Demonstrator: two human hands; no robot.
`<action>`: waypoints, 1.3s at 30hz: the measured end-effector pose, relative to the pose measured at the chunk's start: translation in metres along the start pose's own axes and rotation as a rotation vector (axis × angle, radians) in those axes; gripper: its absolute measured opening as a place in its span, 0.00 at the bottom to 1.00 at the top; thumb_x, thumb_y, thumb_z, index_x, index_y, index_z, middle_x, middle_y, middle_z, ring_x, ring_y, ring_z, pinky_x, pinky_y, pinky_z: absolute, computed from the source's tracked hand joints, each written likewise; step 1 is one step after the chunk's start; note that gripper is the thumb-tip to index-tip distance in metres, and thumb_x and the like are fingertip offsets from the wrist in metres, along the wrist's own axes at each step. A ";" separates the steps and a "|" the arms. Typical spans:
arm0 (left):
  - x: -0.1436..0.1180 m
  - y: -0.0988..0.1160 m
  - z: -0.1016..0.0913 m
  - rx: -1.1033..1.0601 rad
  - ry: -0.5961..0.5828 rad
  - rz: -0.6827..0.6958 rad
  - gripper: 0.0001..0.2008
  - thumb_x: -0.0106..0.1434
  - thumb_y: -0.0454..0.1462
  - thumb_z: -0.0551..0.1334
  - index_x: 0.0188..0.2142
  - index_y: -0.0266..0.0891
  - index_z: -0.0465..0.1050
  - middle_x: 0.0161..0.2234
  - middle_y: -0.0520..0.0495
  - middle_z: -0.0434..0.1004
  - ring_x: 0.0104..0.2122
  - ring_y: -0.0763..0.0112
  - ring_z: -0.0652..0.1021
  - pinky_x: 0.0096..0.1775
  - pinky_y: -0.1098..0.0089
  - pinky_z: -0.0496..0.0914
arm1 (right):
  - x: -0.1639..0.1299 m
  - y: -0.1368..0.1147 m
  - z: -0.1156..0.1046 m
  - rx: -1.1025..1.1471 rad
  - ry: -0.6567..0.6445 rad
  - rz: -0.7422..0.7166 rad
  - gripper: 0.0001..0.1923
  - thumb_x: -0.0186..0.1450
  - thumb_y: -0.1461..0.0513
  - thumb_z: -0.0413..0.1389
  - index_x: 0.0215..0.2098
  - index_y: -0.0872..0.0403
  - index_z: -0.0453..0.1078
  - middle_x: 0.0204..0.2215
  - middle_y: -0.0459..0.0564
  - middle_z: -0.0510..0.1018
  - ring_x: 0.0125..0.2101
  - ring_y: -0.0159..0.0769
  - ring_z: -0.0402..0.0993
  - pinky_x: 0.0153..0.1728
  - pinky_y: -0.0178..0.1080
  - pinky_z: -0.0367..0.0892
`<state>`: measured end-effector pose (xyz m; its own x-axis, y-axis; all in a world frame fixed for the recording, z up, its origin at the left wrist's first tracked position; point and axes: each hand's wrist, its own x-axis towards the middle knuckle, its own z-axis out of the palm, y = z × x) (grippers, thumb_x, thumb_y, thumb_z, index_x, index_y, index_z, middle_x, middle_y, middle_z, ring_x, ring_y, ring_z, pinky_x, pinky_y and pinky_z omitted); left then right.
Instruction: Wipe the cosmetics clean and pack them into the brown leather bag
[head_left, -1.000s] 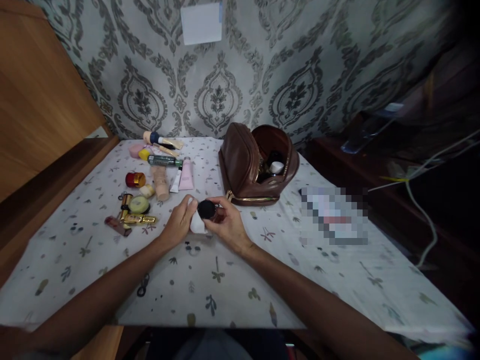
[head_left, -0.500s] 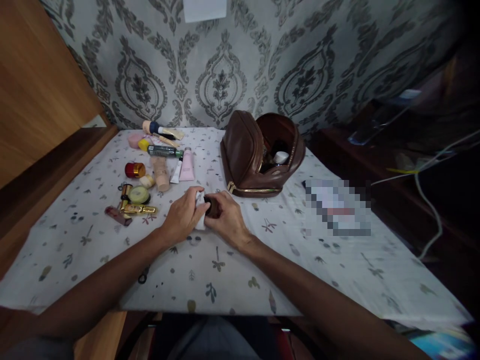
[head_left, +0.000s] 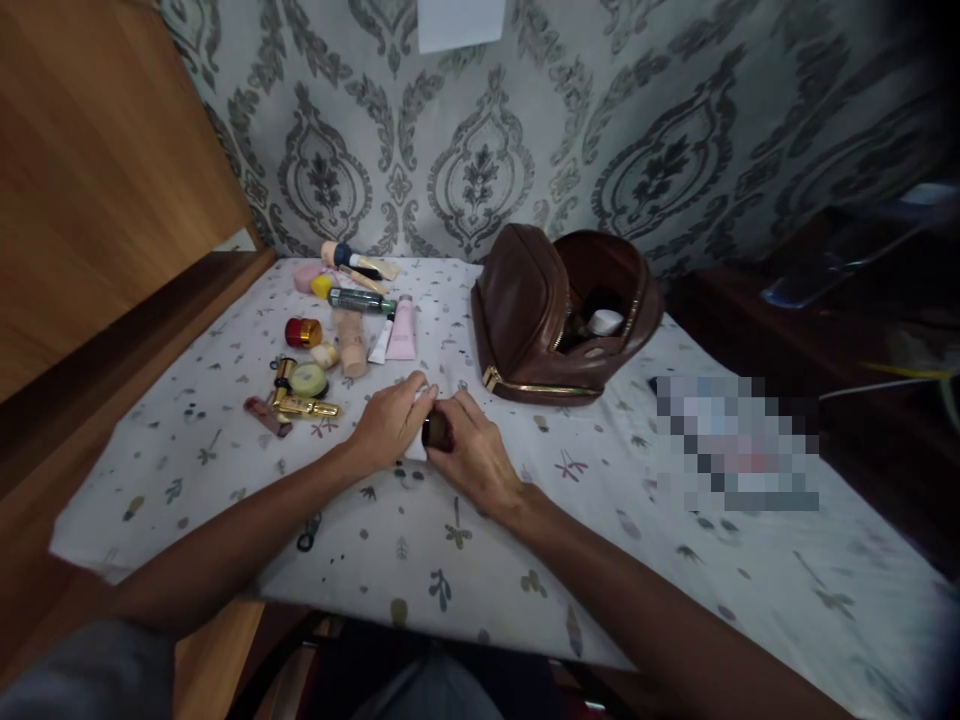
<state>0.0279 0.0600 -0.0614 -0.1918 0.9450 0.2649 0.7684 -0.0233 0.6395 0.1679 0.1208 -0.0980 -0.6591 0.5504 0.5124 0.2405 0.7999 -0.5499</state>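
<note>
Wallpaper with a grey pattern fills the top of the frame. Below it a printed tablecloth spreads across the middle and bottom. Right of centre stands a brown bag, its mouth gaping toward the upper right. A flat thing, masked by coarse blocks, lies at the right. Near the centre, the left hand and right hand meet just above the tablecloth. Upper left of them, a green bottle lies with its long axis across the frame; a pink tube beside it runs up and down the frame. A gold tube lies lower left, also nearly crosswise. The left hand pinches a white tissue, fingers closed. The right hand's fingers curl around a dark jar at the centre, its black end facing left toward the tissue; its axis seems crosswise, though fingers hide much.
</note>
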 end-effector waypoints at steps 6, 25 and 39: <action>0.008 -0.016 0.002 -0.291 0.025 -0.041 0.18 0.69 0.47 0.48 0.27 0.41 0.59 0.24 0.53 0.62 0.29 0.69 0.68 0.35 0.68 0.62 | 0.002 0.000 -0.006 0.209 -0.030 -0.026 0.21 0.55 0.67 0.63 0.47 0.52 0.70 0.36 0.48 0.70 0.34 0.38 0.70 0.35 0.39 0.70; 0.005 -0.018 -0.009 -0.866 -0.412 -0.241 0.30 0.50 0.33 0.62 0.52 0.42 0.55 0.36 0.53 0.71 0.33 0.71 0.74 0.37 0.69 0.70 | 0.009 0.005 -0.007 0.723 0.069 0.380 0.26 0.53 0.57 0.67 0.49 0.52 0.70 0.41 0.51 0.78 0.39 0.42 0.77 0.42 0.45 0.74; 0.003 -0.028 0.003 -0.313 -0.062 0.194 0.24 0.54 0.29 0.52 0.52 0.34 0.65 0.48 0.42 0.74 0.49 0.60 0.74 0.54 0.60 0.67 | 0.010 0.010 -0.011 0.436 0.079 0.239 0.22 0.53 0.59 0.67 0.46 0.54 0.74 0.37 0.50 0.77 0.34 0.37 0.73 0.38 0.40 0.71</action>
<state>0.0082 0.0646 -0.0806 -0.0168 0.9310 0.3646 0.5613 -0.2930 0.7740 0.1715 0.1372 -0.0914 -0.5623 0.7356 0.3778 0.0471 0.4846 -0.8735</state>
